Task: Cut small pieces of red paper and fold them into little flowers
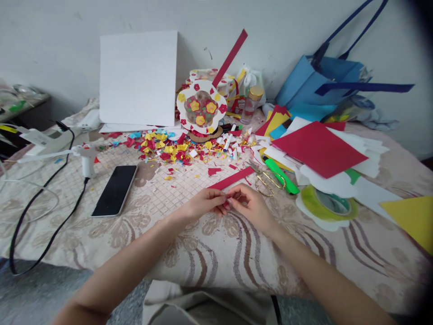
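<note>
Near the front middle of the table, my left hand (209,200) and my right hand (248,203) meet with their fingertips pinched together. A small red paper piece (228,197) shows between them, mostly covered by the fingers, so its shape is hard to make out. Just beyond my hands lies a red paper strip (233,178), flat on the cloth. Gold-handled scissors (267,180) rest to the right of the strip, beside a bright green utility knife (281,176). Small red paper scraps (214,171) are scattered past the strip.
Coloured paper cuttings (169,146) cover the middle back, before a flower-shaped paper craft (201,108) and white board (138,79). Left are a phone (115,190) and a glue gun (87,162) with cables. Right are red paper (320,149), a tape roll (329,201) and a blue bag (314,85).
</note>
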The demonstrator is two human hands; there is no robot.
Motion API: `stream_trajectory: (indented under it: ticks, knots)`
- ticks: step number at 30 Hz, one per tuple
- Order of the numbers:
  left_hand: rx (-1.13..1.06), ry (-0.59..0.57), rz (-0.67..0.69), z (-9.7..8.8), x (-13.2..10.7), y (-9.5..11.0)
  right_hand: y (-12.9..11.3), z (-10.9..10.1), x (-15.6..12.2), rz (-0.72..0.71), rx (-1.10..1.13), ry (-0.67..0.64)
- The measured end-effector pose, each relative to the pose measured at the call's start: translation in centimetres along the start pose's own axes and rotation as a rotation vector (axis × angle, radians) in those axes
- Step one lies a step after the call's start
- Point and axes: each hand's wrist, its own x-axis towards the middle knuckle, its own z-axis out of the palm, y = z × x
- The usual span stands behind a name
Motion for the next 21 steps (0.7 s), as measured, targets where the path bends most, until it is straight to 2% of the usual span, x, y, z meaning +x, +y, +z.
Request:
stream_trajectory:
  ticks: [4, 10, 15, 17, 21]
  knots:
    - [0.083, -0.013, 0.034, -0.23, 0.04, 0.17, 0.47, -0.19, 0.12, 0.055, 0.056, 0.023]
    - [0.091, 0.185, 0.068, -0.31, 0.23, 0.09, 0.38, 0.09, 0.04, 0.142, 0.177, 0.000]
    - [0.044, 0.178, 0.077, -0.07, 0.15, -0.01, 0.40, 0.56, -0.11, 0.141, 0.184, 0.060]
    - [0.096, 0.179, 0.106, -0.01, 0.11, 0.01, 0.42, 0.57, -0.06, 0.149, 0.193, 0.065]
    - [0.276, 0.188, 0.246, 0.15, 0.01, 0.16, 0.45, 0.12, 0.08, 0.117, 0.124, 0.059]
